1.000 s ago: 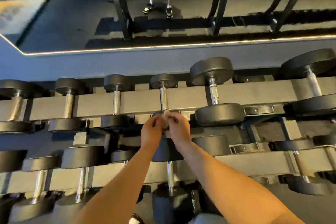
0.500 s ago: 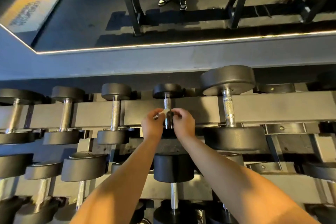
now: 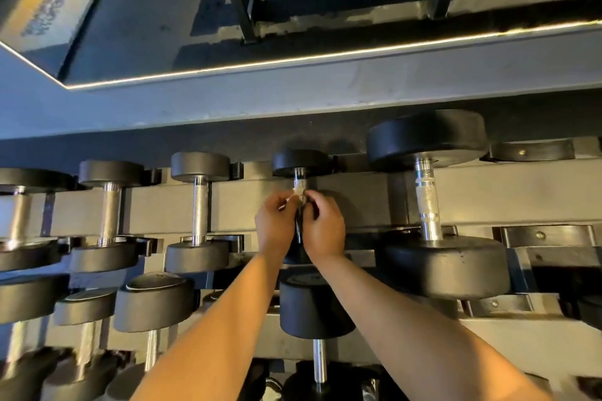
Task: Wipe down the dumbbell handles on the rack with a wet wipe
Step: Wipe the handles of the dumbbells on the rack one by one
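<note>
L hand (image 3: 275,226) & R hand (image 3: 324,228) pinched wet wipe (image 3: 294,197) round dumbbell handle (image 3: 299,182), ctr frame; wipe at fingertips, upper rack (image 3: 254,205) row.

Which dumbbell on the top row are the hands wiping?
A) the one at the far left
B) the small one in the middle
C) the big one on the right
B: the left hand and right hand pinch the wet wipe on the handle of the small middle dumbbell.
</note>
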Demonstrator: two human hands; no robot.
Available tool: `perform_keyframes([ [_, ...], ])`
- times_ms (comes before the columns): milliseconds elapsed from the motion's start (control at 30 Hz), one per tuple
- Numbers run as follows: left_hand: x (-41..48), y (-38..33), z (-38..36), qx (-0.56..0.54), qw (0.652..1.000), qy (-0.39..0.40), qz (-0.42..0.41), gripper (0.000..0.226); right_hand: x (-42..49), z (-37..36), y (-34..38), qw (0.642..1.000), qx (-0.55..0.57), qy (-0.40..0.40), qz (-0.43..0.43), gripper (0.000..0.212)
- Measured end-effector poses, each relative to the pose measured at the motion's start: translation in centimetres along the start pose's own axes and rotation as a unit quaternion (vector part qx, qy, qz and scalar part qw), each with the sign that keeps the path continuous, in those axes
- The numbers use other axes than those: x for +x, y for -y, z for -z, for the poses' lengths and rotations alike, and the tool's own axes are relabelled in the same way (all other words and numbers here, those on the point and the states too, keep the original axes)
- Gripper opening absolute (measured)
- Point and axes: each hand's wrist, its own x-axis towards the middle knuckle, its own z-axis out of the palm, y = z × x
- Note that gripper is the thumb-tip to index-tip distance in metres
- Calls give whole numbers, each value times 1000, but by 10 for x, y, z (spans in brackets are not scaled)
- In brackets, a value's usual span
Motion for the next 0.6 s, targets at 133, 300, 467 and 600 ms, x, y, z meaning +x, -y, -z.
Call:
perform_keyframes([
  [133,-3,3,3,-33,999,-6,15,10,-2,5,4,1000,10,15,-10,30],
  [300,12,-19,-8,-55,998,-7,-15,16,-1,7,2,999,45,17,-20,25],
  [467,-10,-17,-5,4,1000,-1,-12,14,0,14,-1,998,57,5,-33,25],
  [600,-27,-1,3,5,1000,25,0,16,-9,17,6,997,34,17,-63,29],
])
